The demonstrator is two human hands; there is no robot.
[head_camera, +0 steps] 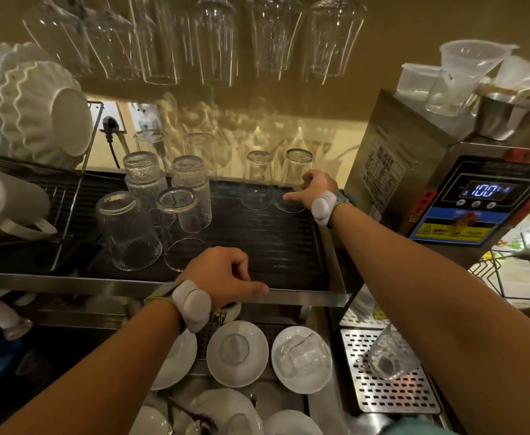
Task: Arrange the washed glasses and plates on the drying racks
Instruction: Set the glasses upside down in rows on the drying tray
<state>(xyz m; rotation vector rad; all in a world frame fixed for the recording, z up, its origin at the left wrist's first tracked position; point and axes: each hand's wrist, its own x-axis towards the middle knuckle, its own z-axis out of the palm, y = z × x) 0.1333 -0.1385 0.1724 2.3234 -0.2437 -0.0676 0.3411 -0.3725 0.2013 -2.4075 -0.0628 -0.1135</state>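
1. Curling round an upturned clear glass [296,161], your right grip [318,185] holds its side, thumb stretched along its foot. That glass stands at the back right corner of the drying tray [273,246].
2. Your left grip [222,271] is curled on nothing and rests on the tray's front steel rim, thumb lying along the edge.
3. You have a dark, ribbed tray in a steel frame, raised above the sink level, with a warm beige wall behind it.
4. Count eight upturned glasses on the tray: the held one, a second glass [259,180] just beside it on the left, and six clustered glasses [128,230] on the left half.
5. Below the rim you see three white plates [248,375] in a row, two carrying glassware, and more plates cut off below. One tumbler [389,356] sits on the perforated drip plate [392,400].
6. Bare ribbing lies between the cluster and the right pair, and across the front right.
7. A steel machine [414,158] crowds your right wrist, a wire rack [91,146] with fluted bowls [37,114] bounds the left, and hanging glasses [216,42] sit overhead.
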